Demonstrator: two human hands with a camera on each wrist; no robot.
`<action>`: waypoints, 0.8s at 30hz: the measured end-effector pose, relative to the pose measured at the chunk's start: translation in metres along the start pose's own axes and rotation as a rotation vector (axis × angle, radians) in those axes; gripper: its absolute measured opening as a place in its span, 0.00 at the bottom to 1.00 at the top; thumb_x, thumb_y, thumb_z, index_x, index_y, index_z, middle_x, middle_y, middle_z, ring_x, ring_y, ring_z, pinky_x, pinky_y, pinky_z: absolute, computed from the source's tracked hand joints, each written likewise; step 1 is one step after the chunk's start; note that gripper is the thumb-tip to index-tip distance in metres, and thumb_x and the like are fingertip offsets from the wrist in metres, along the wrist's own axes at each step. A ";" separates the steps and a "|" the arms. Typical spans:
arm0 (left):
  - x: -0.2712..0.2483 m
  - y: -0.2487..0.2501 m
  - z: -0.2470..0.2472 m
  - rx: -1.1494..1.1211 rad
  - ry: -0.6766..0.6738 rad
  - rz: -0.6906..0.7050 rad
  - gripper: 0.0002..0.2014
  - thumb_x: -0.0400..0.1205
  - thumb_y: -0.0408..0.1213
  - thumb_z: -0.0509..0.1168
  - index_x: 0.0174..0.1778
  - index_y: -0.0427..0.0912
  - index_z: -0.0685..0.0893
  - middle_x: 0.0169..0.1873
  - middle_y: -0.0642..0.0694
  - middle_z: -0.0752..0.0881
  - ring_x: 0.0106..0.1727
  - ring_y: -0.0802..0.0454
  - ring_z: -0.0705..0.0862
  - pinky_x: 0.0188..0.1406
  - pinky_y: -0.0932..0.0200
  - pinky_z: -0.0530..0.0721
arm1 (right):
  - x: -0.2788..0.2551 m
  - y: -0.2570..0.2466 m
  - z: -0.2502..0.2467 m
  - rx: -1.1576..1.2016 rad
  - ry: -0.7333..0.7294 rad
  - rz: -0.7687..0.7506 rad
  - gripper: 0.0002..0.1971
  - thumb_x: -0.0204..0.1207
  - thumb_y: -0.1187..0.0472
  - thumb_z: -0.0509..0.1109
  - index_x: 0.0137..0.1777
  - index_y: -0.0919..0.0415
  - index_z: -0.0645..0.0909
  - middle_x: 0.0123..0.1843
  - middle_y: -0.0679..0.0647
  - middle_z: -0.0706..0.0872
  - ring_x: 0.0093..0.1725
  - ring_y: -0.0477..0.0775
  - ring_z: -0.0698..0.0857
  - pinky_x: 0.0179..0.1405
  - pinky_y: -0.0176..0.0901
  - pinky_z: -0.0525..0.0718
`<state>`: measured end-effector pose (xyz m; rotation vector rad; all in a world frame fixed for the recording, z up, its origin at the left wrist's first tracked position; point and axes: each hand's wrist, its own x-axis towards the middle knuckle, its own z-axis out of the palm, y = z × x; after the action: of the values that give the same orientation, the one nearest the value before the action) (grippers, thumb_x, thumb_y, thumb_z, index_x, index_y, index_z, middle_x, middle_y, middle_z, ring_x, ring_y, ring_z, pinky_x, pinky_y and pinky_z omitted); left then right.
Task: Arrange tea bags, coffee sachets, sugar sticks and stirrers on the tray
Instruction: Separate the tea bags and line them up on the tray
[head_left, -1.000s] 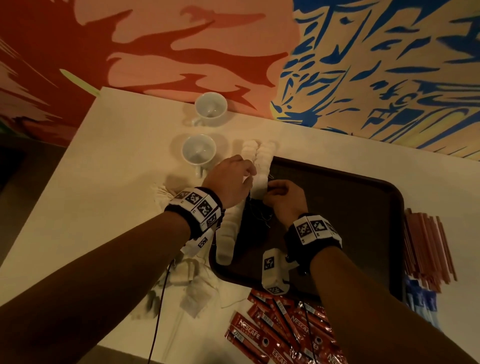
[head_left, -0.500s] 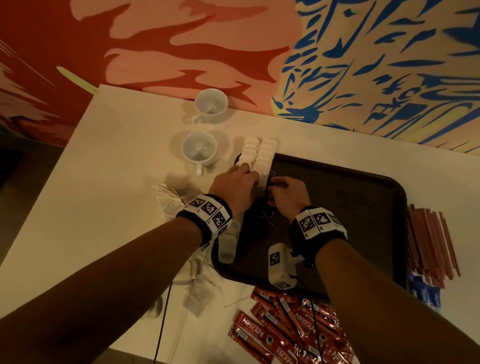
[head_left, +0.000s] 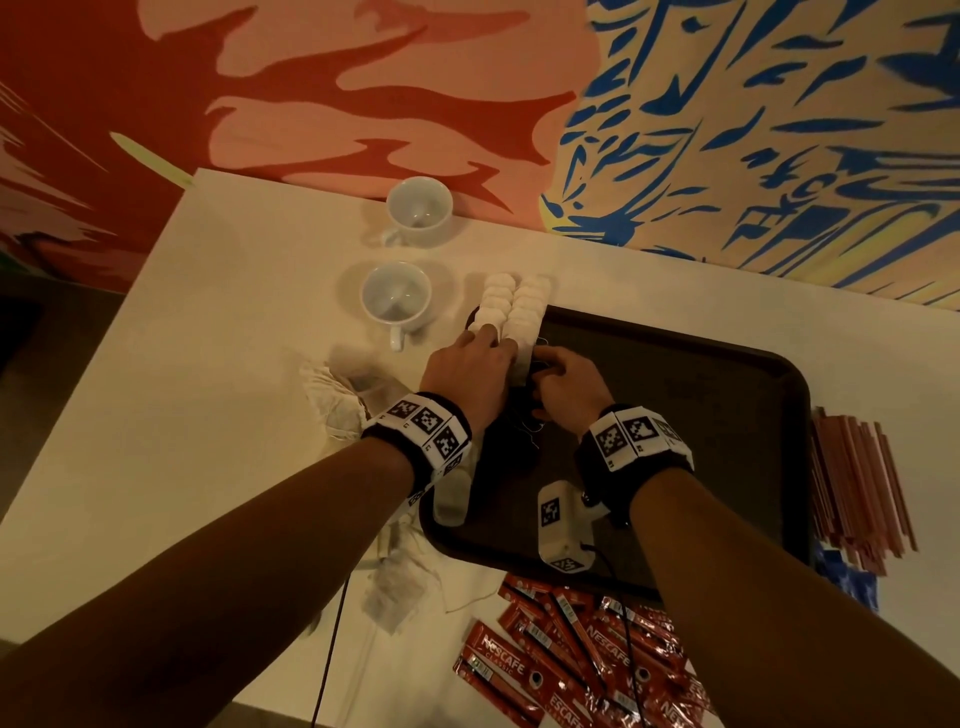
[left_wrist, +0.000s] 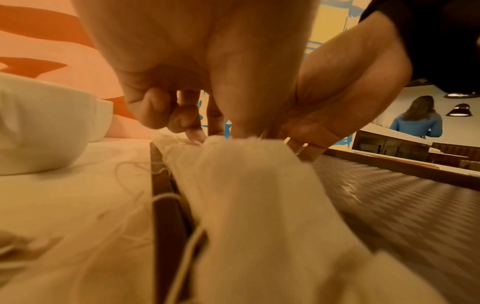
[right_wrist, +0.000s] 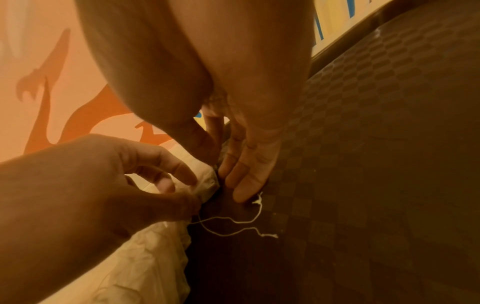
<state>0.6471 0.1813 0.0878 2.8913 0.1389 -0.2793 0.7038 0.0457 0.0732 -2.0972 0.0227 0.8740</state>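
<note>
Tea bags (head_left: 514, 306), white, lapped in two rows at tray (head_left: 675, 415) edge, pinched by left hand (head_left: 467, 374); right hand (head_left: 569, 387) pressed flat alongside; cups (head_left: 397, 296) adjacent.

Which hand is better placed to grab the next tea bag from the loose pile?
Left, probably. The loose pile of white tea bags lies just beside the left hand; the right hand sits over the dark brown tray, farther off.

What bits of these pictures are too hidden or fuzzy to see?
Head view: the left hand and right hand cover part of the tea bags.
Head view: the coffee sachets are cut off by the bottom edge.
Head view: the blue sugar sticks are too dark to count.
Left wrist view: the nearest tea bag is blurred.
</note>
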 end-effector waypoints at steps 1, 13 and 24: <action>0.000 0.001 0.000 0.004 0.003 -0.005 0.13 0.85 0.41 0.64 0.64 0.46 0.80 0.61 0.45 0.79 0.59 0.44 0.81 0.47 0.48 0.86 | 0.000 0.000 0.000 -0.003 -0.002 0.002 0.23 0.84 0.68 0.61 0.77 0.53 0.77 0.70 0.57 0.83 0.62 0.58 0.86 0.63 0.59 0.88; -0.055 -0.019 -0.055 -0.416 0.071 -0.131 0.12 0.81 0.42 0.70 0.61 0.54 0.84 0.49 0.55 0.82 0.48 0.58 0.81 0.53 0.54 0.82 | -0.050 -0.015 -0.027 -0.054 -0.036 -0.091 0.19 0.83 0.64 0.67 0.74 0.53 0.77 0.67 0.57 0.84 0.63 0.57 0.85 0.65 0.61 0.86; -0.265 -0.048 -0.083 -0.618 0.323 -0.578 0.05 0.84 0.39 0.70 0.53 0.53 0.88 0.46 0.53 0.85 0.40 0.56 0.84 0.36 0.76 0.74 | -0.166 0.011 -0.030 -0.165 -0.283 -0.233 0.09 0.84 0.58 0.70 0.60 0.44 0.82 0.60 0.48 0.87 0.58 0.48 0.86 0.65 0.55 0.86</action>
<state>0.3969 0.2292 0.2094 2.1979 0.9385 0.1283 0.5920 -0.0293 0.1755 -2.0548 -0.4478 1.0483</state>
